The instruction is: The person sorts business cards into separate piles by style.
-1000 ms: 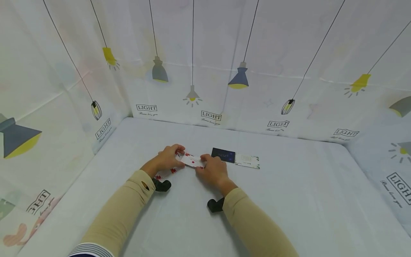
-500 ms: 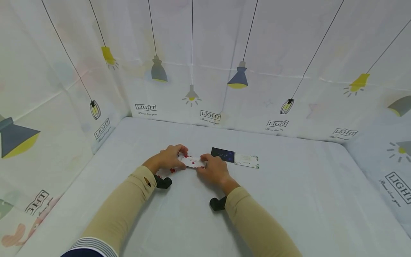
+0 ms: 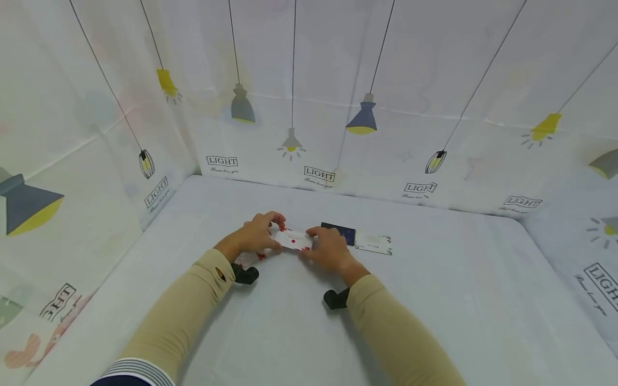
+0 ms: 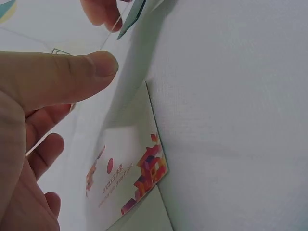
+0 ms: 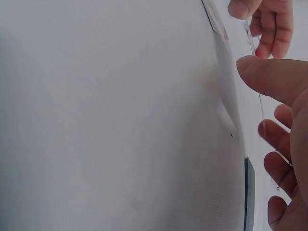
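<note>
In the head view my left hand pinches the left end of a white business card with red corner patterns and a red dot. My right hand has thumb and fingers at its right end. The card is above the tabletop; both wrist views show it only as a thin edge between the hands. Below my left hand lies another patterned white business card, overlapping a further pale card. Just beyond my right hand lie a dark blue card and a white card with leafy corners, side by side.
A white cloth covers the table. Behind and at the sides hangs a white curtain printed with lamps. Black camera mounts stick out below both wrists.
My right hand has shifted slightly right and away, now covering part of the dark blue card. More of the held business card shows between the hands. The cards on the table have not moved.
</note>
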A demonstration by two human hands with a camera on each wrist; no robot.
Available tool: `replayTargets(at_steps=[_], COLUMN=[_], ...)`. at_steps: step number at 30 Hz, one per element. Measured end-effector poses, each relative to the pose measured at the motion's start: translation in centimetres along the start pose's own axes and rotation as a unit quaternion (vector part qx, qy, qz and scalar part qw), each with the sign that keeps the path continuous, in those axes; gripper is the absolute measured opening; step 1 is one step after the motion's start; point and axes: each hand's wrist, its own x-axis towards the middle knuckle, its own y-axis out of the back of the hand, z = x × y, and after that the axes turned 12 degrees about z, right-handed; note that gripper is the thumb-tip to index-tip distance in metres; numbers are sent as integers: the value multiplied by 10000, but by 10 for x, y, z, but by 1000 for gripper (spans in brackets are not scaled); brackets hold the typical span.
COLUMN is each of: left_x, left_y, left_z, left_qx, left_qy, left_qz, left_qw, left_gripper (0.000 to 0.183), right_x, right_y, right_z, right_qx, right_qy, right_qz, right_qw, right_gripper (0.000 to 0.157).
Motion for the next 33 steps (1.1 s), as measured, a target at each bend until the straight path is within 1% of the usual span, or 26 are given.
replayTargets(at_steps=[4,8,13,17,19,24,29,33], left_x=[3,8,15,20,22,26,30,34], left_y=[2,5,5,4,4,4,0,-5], left_z=[0,1,-1,-2,-2,2,1,-1], left_qx=[12,44,164,355,428,432,442,486], left_qy=[60,123,229,293,350,525,669,876], left_qz=[-63,-49,-30,-79,-92,-88,-44,-74], left_qw=[10000,9999,9996,9989,9984,9976,9968,9949], left_gripper=[55,52,56,63,65,65,66,66], right_x=[5,11,17,21,23,29,33,35], right_y=[6,8,7,6,7,10,8,4], right_z=[1,5,13,18,18,16,16,18], right_qx=[355,418,505,588,551,365,75,-205], right_qy=[-96,-115,-153,-285,-338,-331,-187,-122], right_qz=[77,11,-112,-93,-93,-62,22,50], right_qw=[9993,9991,9985,9978,9979,9988,9998,9997], right_gripper=[60,61,60,60,61,58,56,56])
